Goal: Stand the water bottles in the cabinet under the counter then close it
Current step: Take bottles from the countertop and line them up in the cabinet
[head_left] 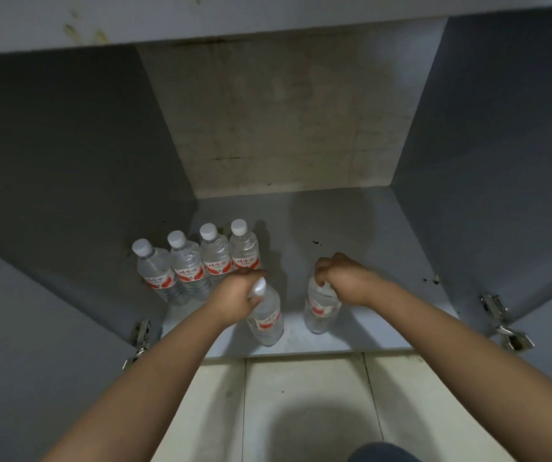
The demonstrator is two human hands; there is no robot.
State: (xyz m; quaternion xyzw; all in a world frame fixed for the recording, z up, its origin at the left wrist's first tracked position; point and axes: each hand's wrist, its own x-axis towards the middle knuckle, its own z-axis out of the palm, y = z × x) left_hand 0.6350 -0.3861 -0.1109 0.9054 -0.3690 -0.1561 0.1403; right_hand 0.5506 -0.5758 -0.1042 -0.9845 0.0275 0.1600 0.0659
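My knee (381, 453) pokes in at 6 o'clock, right over the pale floor tiles (304, 405). Above that the cabinet (334, 225) gapes open, both doors swung wide, hinges (141, 335) showing either side. Four water bottles (197, 261) stand upright in a touching row at about 9 o'clock on the cabinet floor. My left hand (237, 295) is wrapped round the neck of a fifth bottle (266, 316), just under its white cap. My right hand (341, 278) is curled over the top of a sixth bottle (321, 308), near 3 o'clock of the fifth.
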